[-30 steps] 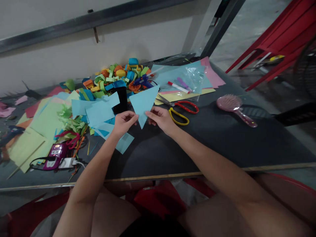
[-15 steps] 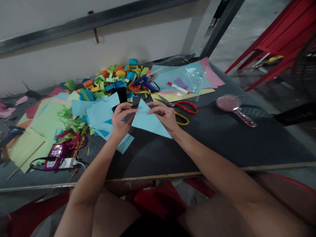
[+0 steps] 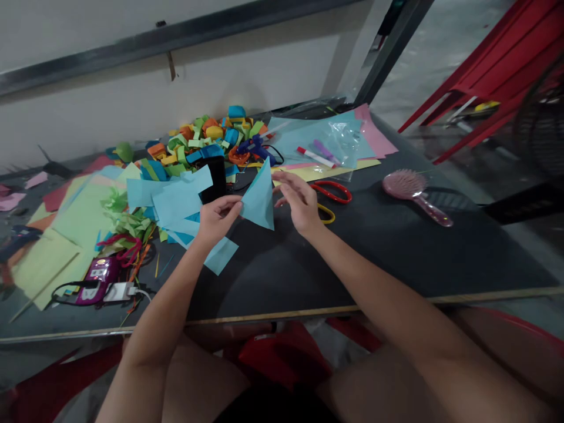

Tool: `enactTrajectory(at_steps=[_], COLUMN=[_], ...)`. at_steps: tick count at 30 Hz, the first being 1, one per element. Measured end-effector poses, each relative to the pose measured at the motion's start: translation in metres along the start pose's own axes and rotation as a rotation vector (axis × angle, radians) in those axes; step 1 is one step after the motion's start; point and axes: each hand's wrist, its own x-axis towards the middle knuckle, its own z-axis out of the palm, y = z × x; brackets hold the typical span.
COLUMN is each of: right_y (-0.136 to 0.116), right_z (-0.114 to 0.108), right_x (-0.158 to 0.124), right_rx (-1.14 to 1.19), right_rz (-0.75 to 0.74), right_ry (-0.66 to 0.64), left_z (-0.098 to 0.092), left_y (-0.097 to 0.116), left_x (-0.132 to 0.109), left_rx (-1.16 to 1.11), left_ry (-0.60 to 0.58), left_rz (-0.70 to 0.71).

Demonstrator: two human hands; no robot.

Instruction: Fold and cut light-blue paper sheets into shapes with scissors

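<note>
A folded triangle of light blue paper [image 3: 261, 202] is pinched at its left corner by my left hand [image 3: 219, 218], thumb against fingers. Its tip points up, and the folded layers stand slightly apart along the upper left edge. Just right of the paper, my right hand [image 3: 298, 200] has its fingers apart and curved, with nothing visible in them. Behind that hand lie scissors [image 3: 333, 192] with one red and one yellow handle; the hand hides their blades. Loose light blue paper pieces [image 3: 178, 202] lie to the left of my left hand.
Folded colourful paper strips [image 3: 207, 135] are heaped by the wall, beside a blue glue gun [image 3: 259, 147]. Paper sheets and a red-capped marker [image 3: 316, 157] lie at the back right. A pink hairbrush [image 3: 408, 185] lies right; a purple device [image 3: 97, 281] with cables sits left.
My right hand has let go of the blue paper and opened beside it. The triangle has turned in my left hand, so its long lower right corner no longer reaches toward my right wrist.
</note>
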Motion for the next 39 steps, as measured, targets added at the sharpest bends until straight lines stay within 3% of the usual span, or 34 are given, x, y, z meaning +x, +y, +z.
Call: enactTrajectory(at_steps=[3, 6, 12, 18, 25, 30, 39], right_y=[-0.001, -0.003, -0.002, 0.0, 0.003, 0.006, 0.008], right_z=[0.002, 0.004, 0.008, 0.013, 0.011, 0.007, -0.004], right_x=[0.002, 0.0, -0.002, -0.003, -0.004, 0.002, 0.011], right_rx=[0.087, 0.084, 0.234, 0.341, 0.24, 0.268, 0.218], right_rz=[0.16, 0.188, 0.232, 0.213, 0.241, 0.285, 0.195], right_ry=[-0.089, -0.135, -0.012, -0.021, -0.047, 0.073, 0.222], left_z=[-0.001, -0.002, 0.002, 0.006, 0.001, -0.004, -0.008], left_y=[0.003, 0.005, 0.006, 0.003, -0.009, -0.016, -0.017], left_x=[-0.001, -0.001, 0.0, 0.0, 0.006, 0.008, 0.011], left_rx=[-0.023, -0.064, -0.145, -0.103, -0.125, -0.115, -0.127], left_ry=[-0.055, -0.064, -0.017, 0.098, 0.131, 0.056, 0.014], left_rz=[-0.006, -0.034, -0.155, -0.121, -0.148, -0.143, -0.195])
